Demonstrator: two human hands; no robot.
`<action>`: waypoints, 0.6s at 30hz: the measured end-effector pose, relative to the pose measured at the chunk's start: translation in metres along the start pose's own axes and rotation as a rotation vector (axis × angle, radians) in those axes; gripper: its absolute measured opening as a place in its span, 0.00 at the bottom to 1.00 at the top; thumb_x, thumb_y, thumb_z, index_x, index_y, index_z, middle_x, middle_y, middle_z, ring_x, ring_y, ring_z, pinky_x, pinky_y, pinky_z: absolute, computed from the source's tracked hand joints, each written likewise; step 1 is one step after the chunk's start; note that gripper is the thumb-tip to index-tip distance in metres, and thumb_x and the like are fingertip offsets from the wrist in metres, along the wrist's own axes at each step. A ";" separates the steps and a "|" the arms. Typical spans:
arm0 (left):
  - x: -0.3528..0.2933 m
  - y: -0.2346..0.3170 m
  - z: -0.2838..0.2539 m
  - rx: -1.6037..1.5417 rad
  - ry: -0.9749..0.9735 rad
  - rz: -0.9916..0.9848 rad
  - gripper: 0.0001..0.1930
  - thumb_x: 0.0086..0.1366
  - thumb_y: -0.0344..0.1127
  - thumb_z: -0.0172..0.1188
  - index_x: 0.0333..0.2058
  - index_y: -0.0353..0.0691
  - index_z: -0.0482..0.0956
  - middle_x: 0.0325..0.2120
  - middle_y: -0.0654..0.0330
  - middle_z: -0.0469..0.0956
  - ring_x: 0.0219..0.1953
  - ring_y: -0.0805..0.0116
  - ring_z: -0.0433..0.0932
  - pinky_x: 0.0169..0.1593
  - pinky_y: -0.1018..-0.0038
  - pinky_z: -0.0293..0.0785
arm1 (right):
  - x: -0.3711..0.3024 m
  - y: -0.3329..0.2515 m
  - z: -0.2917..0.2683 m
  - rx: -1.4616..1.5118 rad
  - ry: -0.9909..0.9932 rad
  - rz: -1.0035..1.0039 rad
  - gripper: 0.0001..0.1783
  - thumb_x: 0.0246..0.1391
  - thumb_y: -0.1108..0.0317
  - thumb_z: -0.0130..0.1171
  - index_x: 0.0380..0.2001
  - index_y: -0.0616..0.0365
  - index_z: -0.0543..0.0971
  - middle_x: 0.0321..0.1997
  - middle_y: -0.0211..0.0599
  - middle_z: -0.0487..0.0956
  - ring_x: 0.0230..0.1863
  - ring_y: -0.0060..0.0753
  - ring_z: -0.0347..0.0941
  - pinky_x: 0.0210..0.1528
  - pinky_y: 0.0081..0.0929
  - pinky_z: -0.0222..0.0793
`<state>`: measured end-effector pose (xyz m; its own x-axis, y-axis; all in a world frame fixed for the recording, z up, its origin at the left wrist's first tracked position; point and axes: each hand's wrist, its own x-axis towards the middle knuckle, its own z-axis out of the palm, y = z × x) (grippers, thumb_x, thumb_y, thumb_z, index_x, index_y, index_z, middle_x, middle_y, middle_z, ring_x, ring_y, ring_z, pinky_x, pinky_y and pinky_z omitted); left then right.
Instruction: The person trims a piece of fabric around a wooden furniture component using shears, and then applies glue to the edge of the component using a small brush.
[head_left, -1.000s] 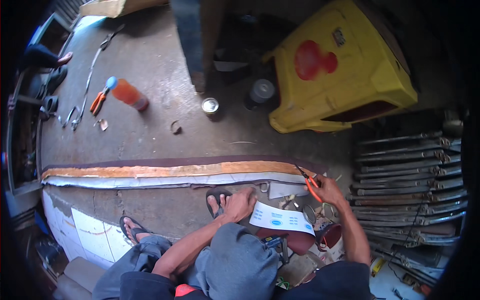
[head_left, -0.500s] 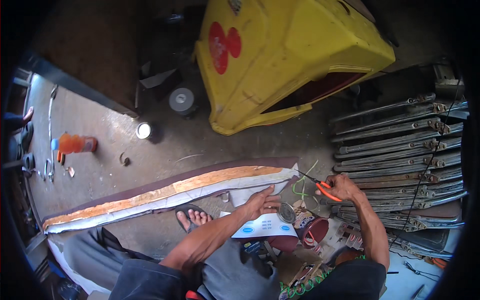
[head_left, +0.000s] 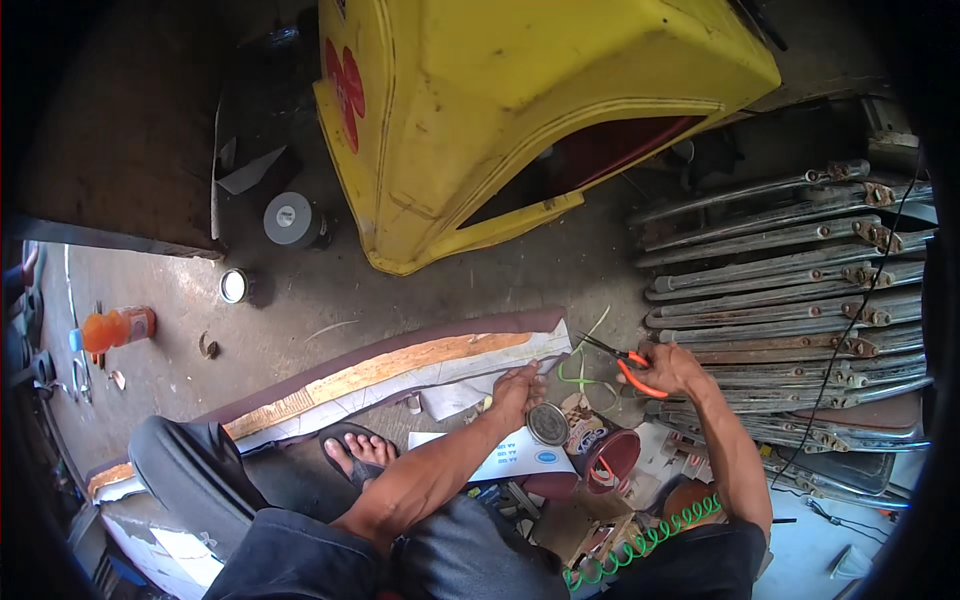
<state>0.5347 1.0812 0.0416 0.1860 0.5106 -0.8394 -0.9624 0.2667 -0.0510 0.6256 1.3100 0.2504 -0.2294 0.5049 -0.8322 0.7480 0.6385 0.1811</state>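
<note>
Left hand (head_left: 515,394) now at strip end (head_left: 545,346)

This looks like a workshop to me. There's a big pile of metal bars (head_left: 780,290), some pliers (head_left: 636,380) with orange handles, and a long cloth-edged wooden strip (head_left: 390,363) on the bare, dirty floor (head_left: 470,285).

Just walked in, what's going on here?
A person is bent over a long strip with a wood-coloured face and maroon and white cloth along its edges. The right hand grips orange-handled pliers, their dark tips pointing at the strip's right end. The left hand is at the white edge near that end; whether it pinches the cloth is hard to tell. Metal bars lie stacked to the right.
</note>
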 end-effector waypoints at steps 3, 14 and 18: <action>-0.001 0.001 0.001 0.004 -0.009 -0.015 0.14 0.66 0.47 0.67 0.41 0.46 0.77 0.32 0.66 0.81 0.31 0.72 0.78 0.34 0.71 0.75 | 0.027 0.010 -0.009 0.007 -0.057 -0.019 0.42 0.42 0.26 0.66 0.39 0.58 0.82 0.35 0.48 0.83 0.42 0.46 0.81 0.46 0.41 0.74; 0.008 0.000 -0.012 0.149 0.002 0.022 0.14 0.68 0.48 0.64 0.43 0.44 0.83 0.39 0.64 0.84 0.36 0.77 0.78 0.35 0.77 0.68 | 0.094 -0.011 -0.038 -0.068 -0.427 -0.315 0.40 0.40 0.25 0.68 0.33 0.54 0.82 0.30 0.34 0.78 0.35 0.35 0.73 0.41 0.35 0.69; 0.003 -0.002 -0.004 0.148 -0.001 0.008 0.15 0.69 0.47 0.63 0.44 0.43 0.83 0.43 0.63 0.84 0.44 0.73 0.80 0.43 0.72 0.69 | 0.096 -0.003 -0.035 -0.113 -0.459 -0.329 0.41 0.39 0.24 0.67 0.35 0.54 0.81 0.32 0.36 0.78 0.37 0.38 0.73 0.44 0.38 0.68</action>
<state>0.5359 1.0789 0.0370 0.1782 0.5139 -0.8391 -0.9242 0.3801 0.0365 0.5798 1.3768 0.1885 -0.1261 -0.0193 -0.9918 0.6058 0.7902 -0.0924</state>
